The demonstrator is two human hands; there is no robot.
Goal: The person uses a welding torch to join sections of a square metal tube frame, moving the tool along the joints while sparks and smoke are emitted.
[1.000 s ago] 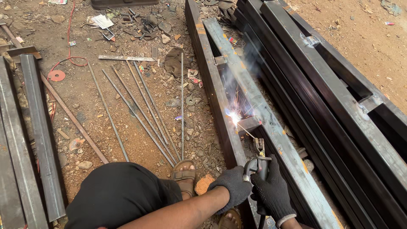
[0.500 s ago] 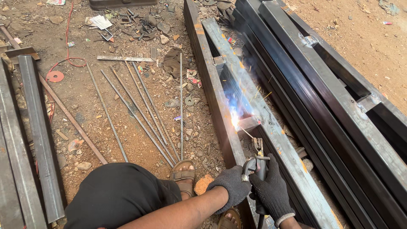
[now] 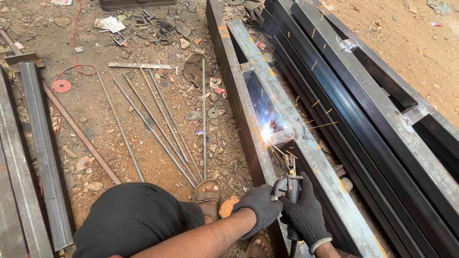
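Dusty brown ground (image 3: 110, 119) lies all around, with small stones and scraps on it. Long steel beams (image 3: 363, 110) lie side by side on the ground, dark and heavy. One grey beam (image 3: 306, 143) is the one being worked on. A bright white welding spark (image 3: 266, 133) burns at the side of that grey beam, and little orange sparks fly out from it over the dark beams.

Just below the spark, both hands wear dark knitted gloves. The left hand (image 3: 259, 206) and the right hand (image 3: 306, 214) are pressed together around the welding holder (image 3: 289, 187). Each grip is closed tight on that holder, and the two gloves touch. A thin welding rod (image 3: 278, 152) runs up from the holder to the spark.

Left of the grey beam, a bunch of thin metal rods (image 3: 162, 124) lies spread on the dirt. Further left of the beam lies a flat grey metal bar (image 3: 43, 157). A red cable (image 3: 71, 52) curls across the ground up there, next to a round red disc (image 3: 61, 86).

Near the hands, left of the grey beam, a foot in a brown sandal (image 3: 206, 197) rests on the dirt. The person's knee in black cloth (image 3: 134, 217) is beside it.
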